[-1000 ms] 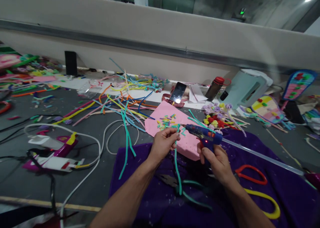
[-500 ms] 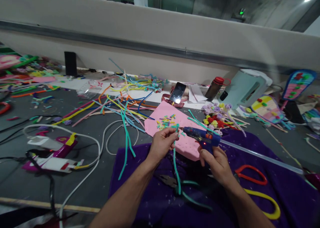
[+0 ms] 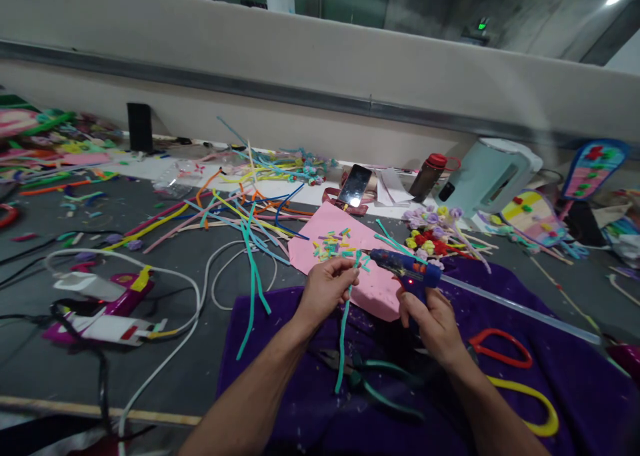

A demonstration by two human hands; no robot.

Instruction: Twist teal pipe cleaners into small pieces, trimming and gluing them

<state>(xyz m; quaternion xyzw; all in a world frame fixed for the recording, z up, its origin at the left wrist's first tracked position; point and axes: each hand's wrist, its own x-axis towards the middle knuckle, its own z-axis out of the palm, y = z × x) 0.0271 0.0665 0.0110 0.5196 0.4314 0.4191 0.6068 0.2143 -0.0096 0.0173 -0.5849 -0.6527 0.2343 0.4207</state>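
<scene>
Between its fingertips my left hand (image 3: 327,289) pinches a teal pipe cleaner (image 3: 343,343), whose long end hangs down over the purple cloth. My right hand (image 3: 434,323) is wrapped round the handle of a blue glue gun (image 3: 407,268), with a small red light lit on it. The gun's nozzle is close to the pipe cleaner's top; whether they touch I cannot tell. A clear glue stick (image 3: 520,308) juts from its back. Under both hands lies a pink sheet (image 3: 377,295) with short coloured cut pieces (image 3: 333,245) on it.
Pliers (image 3: 380,376) and red-and-yellow-handled scissors (image 3: 525,403) lie on the purple cloth (image 3: 565,349). Left are a magenta power strip (image 3: 120,296) and white cables. Loose pipe cleaners, a phone (image 3: 356,186), a bottle (image 3: 429,176) and a teal kettle (image 3: 483,176) stand farther back.
The hanging end of the pipe cleaner has swung left. The glue gun's nozzle has drawn slightly right, away from the left fingertips.
</scene>
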